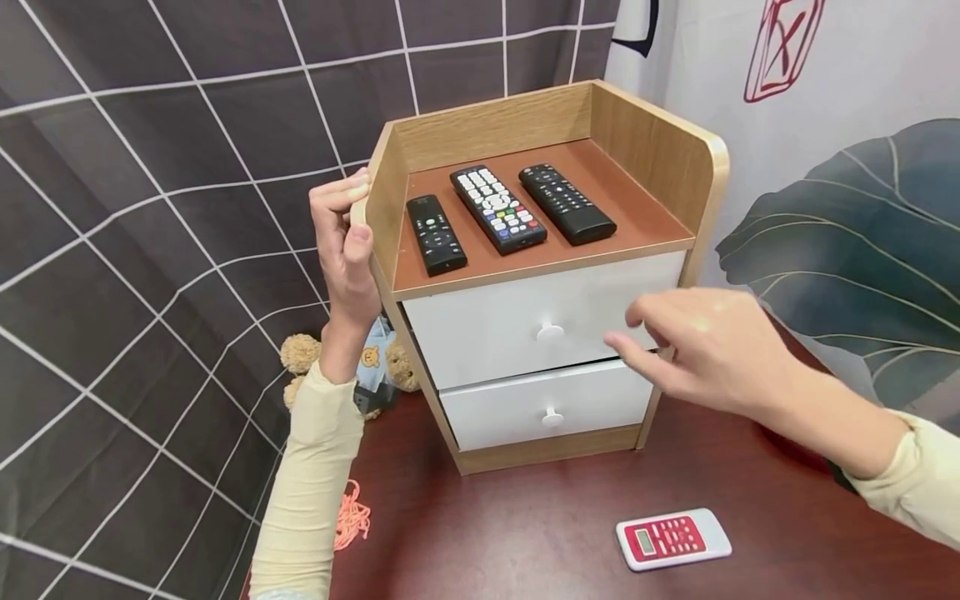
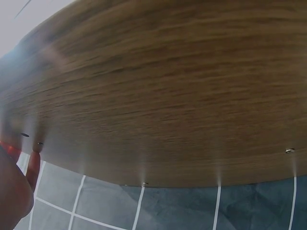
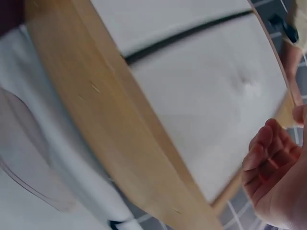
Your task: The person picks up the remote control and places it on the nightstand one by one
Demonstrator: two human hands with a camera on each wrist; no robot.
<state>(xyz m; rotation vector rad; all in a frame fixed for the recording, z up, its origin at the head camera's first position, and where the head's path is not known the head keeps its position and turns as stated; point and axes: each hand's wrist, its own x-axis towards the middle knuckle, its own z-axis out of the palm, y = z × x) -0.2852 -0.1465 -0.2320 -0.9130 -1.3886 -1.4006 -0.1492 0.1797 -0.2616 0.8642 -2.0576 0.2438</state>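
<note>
A small wooden drawer cabinet with two white drawers stands on the table. My left hand grips the edge of its left side panel, thumb toward the front. My right hand hovers before the right part of the upper drawer, fingers loosely bent and holding nothing. Close to its fingertips is the upper drawer's white knob; the lower drawer has a similar one. On the brown top lie a small black remote, a remote with white buttons and another black remote.
A white and red remote lies on the dark red table in front. Left of the cabinet are a teddy bear and some orange string. A dark gridded curtain hangs at the left and behind.
</note>
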